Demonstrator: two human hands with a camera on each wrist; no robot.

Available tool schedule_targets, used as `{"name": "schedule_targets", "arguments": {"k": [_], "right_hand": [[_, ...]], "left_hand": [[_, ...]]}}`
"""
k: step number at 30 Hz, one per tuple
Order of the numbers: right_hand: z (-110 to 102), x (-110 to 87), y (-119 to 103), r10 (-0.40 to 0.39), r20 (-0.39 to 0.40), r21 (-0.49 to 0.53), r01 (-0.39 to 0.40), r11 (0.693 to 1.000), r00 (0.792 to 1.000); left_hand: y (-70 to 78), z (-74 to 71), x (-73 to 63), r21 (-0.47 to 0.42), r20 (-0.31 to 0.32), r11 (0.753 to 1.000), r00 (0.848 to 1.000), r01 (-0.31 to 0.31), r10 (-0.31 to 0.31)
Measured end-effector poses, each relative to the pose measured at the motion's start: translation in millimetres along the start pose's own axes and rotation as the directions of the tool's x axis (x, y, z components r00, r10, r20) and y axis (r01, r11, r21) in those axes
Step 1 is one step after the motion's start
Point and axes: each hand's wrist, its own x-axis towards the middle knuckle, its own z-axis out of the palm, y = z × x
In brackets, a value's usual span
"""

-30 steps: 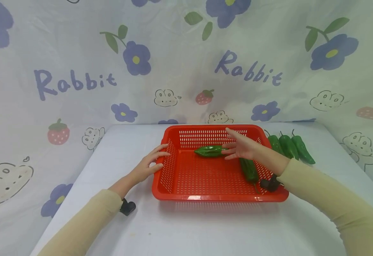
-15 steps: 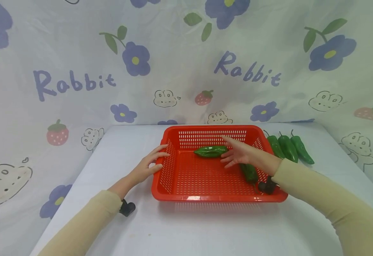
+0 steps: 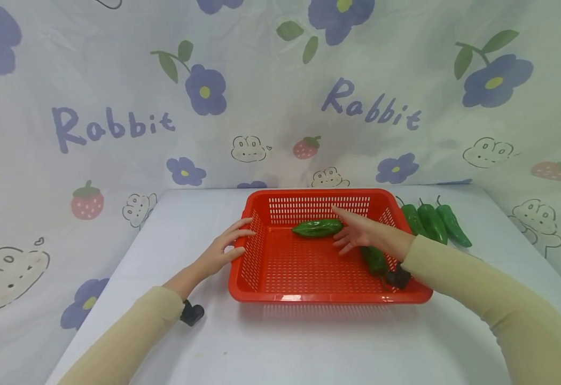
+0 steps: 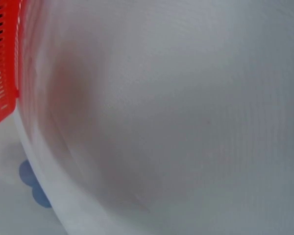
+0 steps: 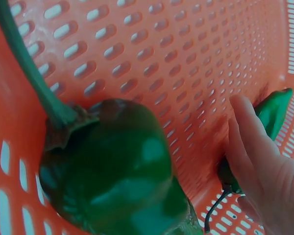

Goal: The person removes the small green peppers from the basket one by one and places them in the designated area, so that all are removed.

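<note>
Both left hand (image 3: 219, 250) and right hand (image 3: 359, 230) stay spread, the latter now nearer the basket's front rim (image 3: 330, 298).

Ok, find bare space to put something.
Free: inside the red basket, the floor between its left wall, far pepper and right pepper; the table before it, between the sleeves.
Crowded: the basket's right half, with the right grip over it, and the table to its right, with three peppers.

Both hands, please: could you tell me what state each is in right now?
Left hand: open, at the rim of the basket.
Right hand: open, over the basket, holding nothing.
</note>
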Motion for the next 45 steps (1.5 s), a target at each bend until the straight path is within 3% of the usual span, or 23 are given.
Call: {"name": "schedule_targets", "arguments": {"k": [4,8,25,45], "right_hand": [[-0.6,2.5,-0.1,0.022,-0.014,-0.05,-0.022,0.999,1.0],[0.2,3.5,-0.4,0.029,-0.032,-0.093,-0.032,0.995,0.999],[5.6,20.4,4.5,-0.056,-0.108,-0.146,0.04,0.988,0.993],[39.8,39.7,6.1,-0.099,-0.056,-0.169,0.088,0.982,0.994]], "left_hand": [[18.1,-1.5,-0.9,-0.007,0.011,1.0,1.0,0.009,-0.009],[22.4,-2.2,-1.0,-0.008,0.016,1.0,1.0,0.019,-0.019],[21.6,-2.6,-1.0,-0.01,0.011,1.0,1.0,0.027,-0.026],[20.0,-1.0,-1.2,-0.001,0.01,1.0,1.0,0.021,-0.021]]}}
